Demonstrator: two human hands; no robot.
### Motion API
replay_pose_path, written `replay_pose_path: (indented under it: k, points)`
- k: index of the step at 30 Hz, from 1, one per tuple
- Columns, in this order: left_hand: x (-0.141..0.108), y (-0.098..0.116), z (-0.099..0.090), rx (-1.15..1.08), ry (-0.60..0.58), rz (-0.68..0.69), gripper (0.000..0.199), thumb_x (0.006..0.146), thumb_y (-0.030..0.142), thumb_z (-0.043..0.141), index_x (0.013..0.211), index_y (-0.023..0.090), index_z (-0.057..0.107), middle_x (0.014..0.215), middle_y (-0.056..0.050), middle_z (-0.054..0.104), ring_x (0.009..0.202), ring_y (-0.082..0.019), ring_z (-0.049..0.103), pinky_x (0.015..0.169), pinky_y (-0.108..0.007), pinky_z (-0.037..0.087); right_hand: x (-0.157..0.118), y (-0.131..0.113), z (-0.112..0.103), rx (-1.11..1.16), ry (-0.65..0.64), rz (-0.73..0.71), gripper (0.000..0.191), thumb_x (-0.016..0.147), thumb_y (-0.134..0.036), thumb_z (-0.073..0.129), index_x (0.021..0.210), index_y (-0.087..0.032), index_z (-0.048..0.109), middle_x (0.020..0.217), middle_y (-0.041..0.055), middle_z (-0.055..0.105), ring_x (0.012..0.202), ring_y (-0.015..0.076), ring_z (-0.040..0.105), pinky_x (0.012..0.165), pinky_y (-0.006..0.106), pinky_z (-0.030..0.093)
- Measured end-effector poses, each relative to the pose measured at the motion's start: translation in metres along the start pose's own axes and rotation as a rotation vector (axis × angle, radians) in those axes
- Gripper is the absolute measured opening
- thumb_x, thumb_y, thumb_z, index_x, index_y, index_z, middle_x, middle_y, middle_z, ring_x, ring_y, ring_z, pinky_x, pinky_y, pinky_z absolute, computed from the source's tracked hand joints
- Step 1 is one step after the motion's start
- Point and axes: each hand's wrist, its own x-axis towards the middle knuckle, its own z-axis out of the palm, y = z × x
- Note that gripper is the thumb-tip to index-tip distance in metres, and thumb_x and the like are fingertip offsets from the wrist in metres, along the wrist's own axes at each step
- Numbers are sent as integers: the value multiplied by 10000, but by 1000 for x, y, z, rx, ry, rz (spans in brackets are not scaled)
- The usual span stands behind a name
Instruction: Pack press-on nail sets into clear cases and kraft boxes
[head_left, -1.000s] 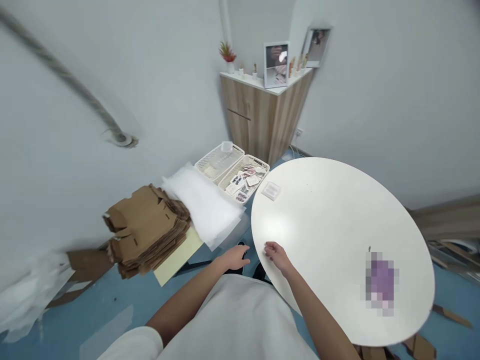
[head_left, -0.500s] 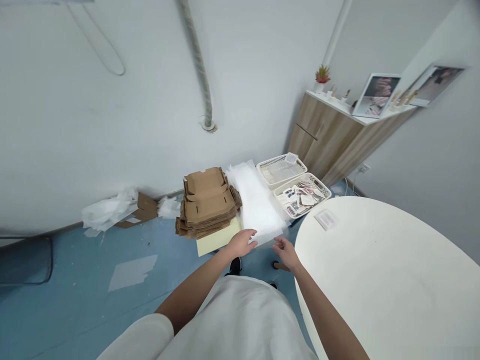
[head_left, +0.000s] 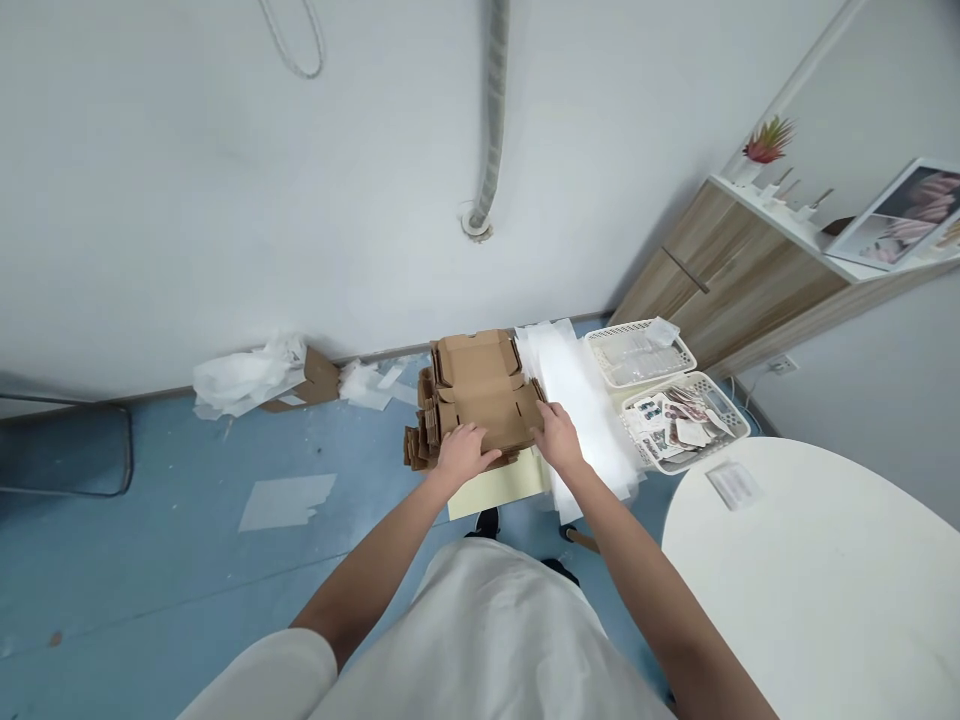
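Observation:
A stack of flat brown cardboard boxes point(head_left: 480, 362), unfolded and creased, lies in front of me on a pale yellow board point(head_left: 499, 487). My left hand point(head_left: 463, 455) rests on the near left corner of the top box, with thumb and fingers apart. At the right side flap of the same box, my right hand point(head_left: 557, 437) has its fingers curled over the edge; their undersides are hidden. White foam-like sheets point(head_left: 589, 410) lie in a pile just right of the boxes, partly under my right forearm.
Two white plastic baskets point(head_left: 686, 462) stand right of the sheets, one holding printed cards. A round white table point(head_left: 817, 580) carries a small packet point(head_left: 733, 485). A wooden cabinet point(head_left: 742, 270) stands at the back right. Wrapping scraps point(head_left: 251, 375) lie on the floor at left.
Both hands have moved from above the near end of the white sheets leftward onto the top cardboard box. My view has turned left, so the surroundings appear further right.

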Motion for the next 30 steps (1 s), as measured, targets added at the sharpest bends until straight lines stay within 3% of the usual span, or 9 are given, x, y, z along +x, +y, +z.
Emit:
replay_pose_path:
  k: [3, 6, 10, 13, 16, 23, 27, 30]
  points:
    - [-1, -11, 2, -58, -31, -22, 505, 681, 555, 546, 1016, 178, 573, 989, -118, 574, 970, -287, 517, 810, -360, 398, 16, -6, 8, -62, -28, 62, 521, 703, -135, 503, 1214, -174, 404, 1123, 144, 467, 1035, 296, 440, 859, 400, 360]
    - [0, -17, 5, -129, -4, -23, 553, 665, 559, 560, 1054, 166, 555, 1014, -123, 566, 980, -288, 511, 819, -352, 395, 25, -6, 14, -90, -69, 131, 406, 716, -118, 494, 1118, -165, 467, 1048, 162, 505, 1006, 312, 453, 821, 407, 350]
    - [2, -17, 7, -198, -18, -47, 582, 633, 556, 593, 1059, 162, 549, 1032, -126, 558, 1007, -299, 494, 847, -365, 383, 30, -5, 15, -203, -78, 173, 216, 745, -109, 452, 929, -189, 532, 873, 143, 578, 931, 285, 499, 764, 374, 350]
    - [5, -13, 7, -195, -39, -76, 589, 613, 546, 614, 1056, 164, 545, 1059, -132, 531, 1035, -308, 468, 856, -371, 379, 32, -7, 12, -208, -63, 211, 201, 784, -166, 403, 956, -183, 505, 744, 107, 596, 807, 254, 548, 703, 345, 360]
    - [8, -8, 8, -189, -32, -85, 609, 618, 549, 606, 1088, 170, 525, 1104, -144, 490, 1072, -323, 430, 860, -395, 375, 34, -8, 6, -71, -50, 261, 242, 813, -245, 343, 1021, -185, 449, 740, 77, 603, 710, 224, 564, 650, 322, 378]
    - [12, -5, 4, -169, -64, -52, 525, 725, 512, 515, 1146, 198, 498, 1134, -138, 470, 1067, -315, 436, 851, -397, 382, 39, 5, -5, 489, 55, 466, 219, 803, -341, 328, 958, -214, 417, 792, 40, 600, 677, 171, 575, 576, 279, 450]
    - [11, -10, -1, -154, -73, 60, 399, 815, 456, 409, 1108, 212, 529, 1111, -103, 502, 1029, -261, 485, 885, -356, 365, 38, 6, -11, 744, 61, 466, 228, 785, -369, 382, 952, -216, 410, 820, 23, 596, 720, 158, 583, 622, 287, 480]
    - [10, -8, -2, -114, -83, 77, 311, 870, 332, 328, 984, 192, 581, 980, -101, 560, 933, -228, 542, 845, -342, 389, 26, -2, -14, 697, 85, 394, 330, 781, -425, 408, 1034, -213, 400, 932, 43, 588, 820, 166, 572, 701, 306, 468]
